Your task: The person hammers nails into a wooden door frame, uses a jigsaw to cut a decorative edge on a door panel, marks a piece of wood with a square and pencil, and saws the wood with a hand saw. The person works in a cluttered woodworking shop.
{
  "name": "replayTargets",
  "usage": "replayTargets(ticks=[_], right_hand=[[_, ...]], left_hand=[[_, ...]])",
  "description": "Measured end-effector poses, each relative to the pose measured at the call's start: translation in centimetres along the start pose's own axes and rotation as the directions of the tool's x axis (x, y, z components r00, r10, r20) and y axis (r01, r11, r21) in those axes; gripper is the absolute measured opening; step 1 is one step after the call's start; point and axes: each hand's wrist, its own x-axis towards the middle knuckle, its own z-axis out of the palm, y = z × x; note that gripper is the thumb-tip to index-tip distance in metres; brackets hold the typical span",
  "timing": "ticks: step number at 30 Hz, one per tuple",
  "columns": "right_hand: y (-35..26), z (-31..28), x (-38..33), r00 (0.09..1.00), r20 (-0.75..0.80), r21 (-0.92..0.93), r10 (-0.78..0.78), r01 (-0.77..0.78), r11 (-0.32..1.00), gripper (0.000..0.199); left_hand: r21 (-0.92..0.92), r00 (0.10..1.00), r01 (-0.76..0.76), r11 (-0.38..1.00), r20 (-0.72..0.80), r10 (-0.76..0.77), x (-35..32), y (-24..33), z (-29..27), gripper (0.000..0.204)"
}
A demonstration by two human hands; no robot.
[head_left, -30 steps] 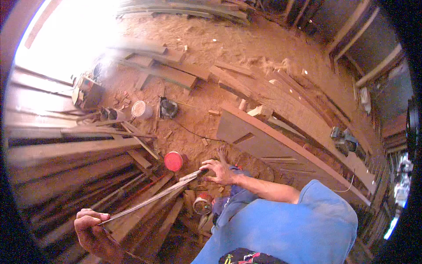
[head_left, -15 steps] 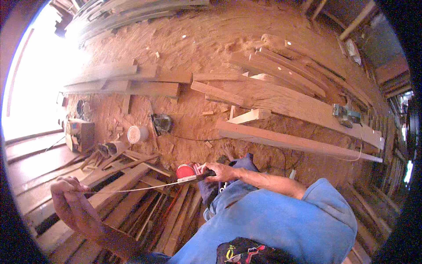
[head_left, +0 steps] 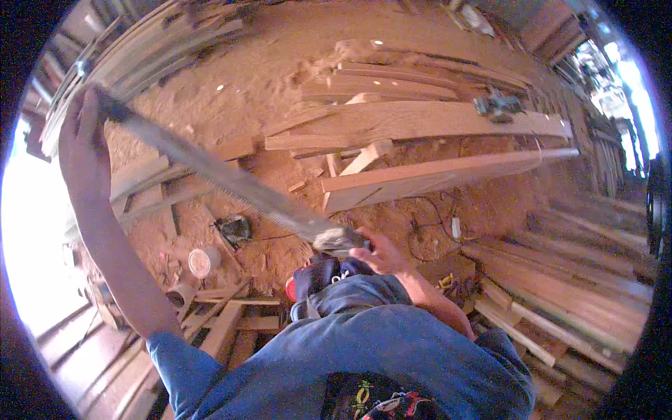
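A woodworking shop

Sawdust-like litter covers the floor (head_left: 273,63), long boards (head_left: 574,269) lie stacked along its right side, and a power tool (head_left: 498,106) sits at the far edge of a thick plank (head_left: 413,124), beyond a handsaw (head_left: 241,183).

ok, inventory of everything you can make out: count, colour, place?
long metal handsaw: one, grey, slanting between both hands
compact power tool: one, grey-green, on the thick plank
thick wooden plank: one, light brown, upper centre-right
long wooden panel on edge: one, reddish-brown, below that plank
rough wooden boards: many, brown to grey, piled right, lower left, upper left
round bucket: one, white, left of centre
rounded container: one, red, mostly hidden beside the clothing
bulky object, kind unclear: one, black, above the bucket
dusty floor: one, orange-brown, throughout
shirt: one, blue, bottom
left hand: one, at the blade's far end
right hand: one, at the saw's handle
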Motion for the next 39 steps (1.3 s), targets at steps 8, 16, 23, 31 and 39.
replayTargets(ticks=[8, 16, 23, 31, 39], right_hand=[[2.4, -0.1, -13.0, 0.500, -0.866, 0.049, -0.028, 0.140, 0.989, 0.037], [2.9, 2.1, -18.3, -0.388, -0.851, 0.159, 0.355, 0.454, 0.876, 0.027], [9.2, 0.4, -18.5, -0.229, -0.514, 0.276, 0.826, 0.868, 0.412, 0.029], [26.1, 2.7, -12.6, -0.634, -0.347, 0.563, 0.691, 0.449, 0.694, 0.033], [33.9, 5.3, -18.8, -0.283, -0.512, 0.757, 0.811, 0.297, 0.582, 0.054]], left_hand=[[-0.462, 0.981, 0.039, 0.886, 0.186, 0.054, -3.1, 1.3, 19.2, 0.042], [-0.159, 0.363, -0.216, 0.964, 0.903, 0.230, -27.8, 4.9, 36.1, 0.082], [0.030, 0.189, -0.347, 0.937, 0.981, 0.039, -27.7, 5.0, 40.6, 0.075], [-0.077, 0.222, -0.187, 0.979, 0.968, 0.119, -28.0, 5.2, 44.0, 0.068], [0.081, 0.405, 0.084, 0.993, 0.908, -0.108, -29.4, 2.4, 37.0, 0.050]])
